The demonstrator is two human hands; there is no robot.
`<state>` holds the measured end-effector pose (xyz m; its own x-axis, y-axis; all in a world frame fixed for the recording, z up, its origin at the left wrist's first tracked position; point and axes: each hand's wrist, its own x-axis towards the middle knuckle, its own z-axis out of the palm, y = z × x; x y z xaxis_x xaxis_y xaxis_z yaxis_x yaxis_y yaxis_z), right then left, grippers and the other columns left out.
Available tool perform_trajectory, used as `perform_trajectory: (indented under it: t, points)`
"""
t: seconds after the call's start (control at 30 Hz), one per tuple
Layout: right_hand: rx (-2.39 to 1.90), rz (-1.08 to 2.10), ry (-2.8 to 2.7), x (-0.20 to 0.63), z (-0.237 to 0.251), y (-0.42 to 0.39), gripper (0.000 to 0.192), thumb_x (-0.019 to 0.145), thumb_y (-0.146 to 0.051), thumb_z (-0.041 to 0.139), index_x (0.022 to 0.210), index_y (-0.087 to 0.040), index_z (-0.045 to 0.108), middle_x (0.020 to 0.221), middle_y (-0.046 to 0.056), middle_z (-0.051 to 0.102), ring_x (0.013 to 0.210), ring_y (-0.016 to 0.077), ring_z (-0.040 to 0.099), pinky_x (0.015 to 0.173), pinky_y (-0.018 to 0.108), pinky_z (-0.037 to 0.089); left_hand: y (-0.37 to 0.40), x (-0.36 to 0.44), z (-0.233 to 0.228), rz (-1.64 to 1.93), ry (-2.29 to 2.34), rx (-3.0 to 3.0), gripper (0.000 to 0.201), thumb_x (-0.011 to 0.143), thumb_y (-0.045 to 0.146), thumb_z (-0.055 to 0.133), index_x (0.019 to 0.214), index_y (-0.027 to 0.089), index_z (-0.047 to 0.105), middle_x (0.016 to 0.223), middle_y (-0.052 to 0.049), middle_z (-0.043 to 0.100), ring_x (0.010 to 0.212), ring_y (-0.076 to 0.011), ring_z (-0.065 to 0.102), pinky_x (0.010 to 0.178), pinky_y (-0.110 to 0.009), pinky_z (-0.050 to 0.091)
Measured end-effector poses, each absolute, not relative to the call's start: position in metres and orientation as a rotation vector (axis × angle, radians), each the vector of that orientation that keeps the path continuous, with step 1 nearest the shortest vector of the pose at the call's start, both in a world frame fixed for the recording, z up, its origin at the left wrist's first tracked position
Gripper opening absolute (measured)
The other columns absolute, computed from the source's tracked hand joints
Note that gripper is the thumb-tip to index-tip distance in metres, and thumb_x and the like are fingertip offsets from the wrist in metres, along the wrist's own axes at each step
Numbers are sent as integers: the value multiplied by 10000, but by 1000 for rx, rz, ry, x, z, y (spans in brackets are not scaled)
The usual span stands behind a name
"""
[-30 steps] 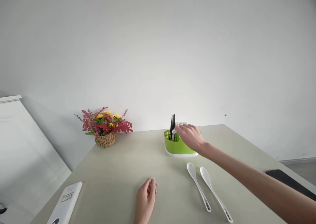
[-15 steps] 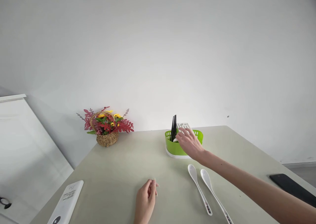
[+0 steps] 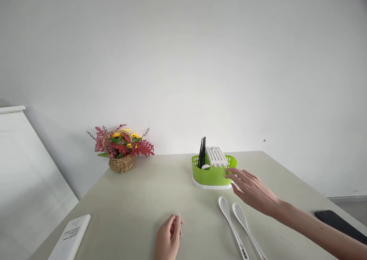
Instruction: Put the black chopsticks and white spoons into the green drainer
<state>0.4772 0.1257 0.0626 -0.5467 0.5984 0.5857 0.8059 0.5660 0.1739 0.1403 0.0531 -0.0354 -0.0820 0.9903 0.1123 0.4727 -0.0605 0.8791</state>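
My right hand (image 3: 249,187) is open, its fingers apart, just in front of the right end of a green plastic utensil basket (image 3: 212,177) with a white base. Black chopsticks (image 3: 202,153) stand in the basket's left part, and a white rounded piece (image 3: 205,167), perhaps a spoon's end, shows beside them. A white slotted rack (image 3: 217,156) sits over the middle. My left hand (image 3: 168,237) rests on the table, fingers curled closed with nothing visible in them. Two long-handled white spoons, a left one (image 3: 224,206) and a right one (image 3: 239,215), lie between my hands.
A wicker basket of artificial flowers (image 3: 122,163) stands at the table's back left. A white oblong device (image 3: 70,237) lies at the left edge, a black phone-like slab (image 3: 338,223) at the right. The wall rises behind the table (image 3: 143,199); a white cabinet (image 3: 25,176) is at left.
My right hand has drawn back from over the green basket, toward me and to the right, uncovering the white rack. My left hand has stayed nearly still. The view has shifted slightly.
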Motion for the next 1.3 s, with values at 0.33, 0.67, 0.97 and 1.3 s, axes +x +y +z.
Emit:
perform_trajectory:
  t: [0.33, 0.67, 0.97, 1.3]
  points:
    - [-1359, -364, -2412, 416, 63, 124, 435, 942, -112, 392, 1323, -177, 592, 1617, 194, 394, 632, 137, 701, 594, 296, 557, 53, 141, -34, 1072, 1621, 1617, 578, 948, 711, 384, 772, 214, 620, 626, 2, 542, 540, -157, 464, 547, -246, 354]
    - [-1406, -266, -2398, 406, 57, 125, 392, 952, -167, 434, 1321, -181, 566, 1649, 177, 340, 607, 126, 684, 570, 282, 523, 51, 143, -31, 1080, 1627, 1627, 541, 964, 667, 414, 765, 205, 615, 623, 12, 529, 518, -131, 430, 526, -233, 335]
    - [-1417, -88, -2193, 471, 21, 84, 320, 1011, -228, 317, 1195, -251, 578, 1321, 92, 664, 580, 123, 659, 576, 290, 497, 51, 143, -28, 1051, 1639, 1624, 535, 959, 664, 420, 794, 204, 636, 642, 13, 535, 518, -129, 430, 508, -228, 337]
    - [-1970, 336, -1997, 493, -41, 31, 250, 983, -427, 439, 817, -255, 513, 683, 11, 699, 613, 243, 683, 584, 298, 332, 52, 147, -20, 1031, 1685, 1701, 565, 940, 695, 426, 784, 204, 660, 641, 3, 557, 521, -138, 464, 523, -232, 378]
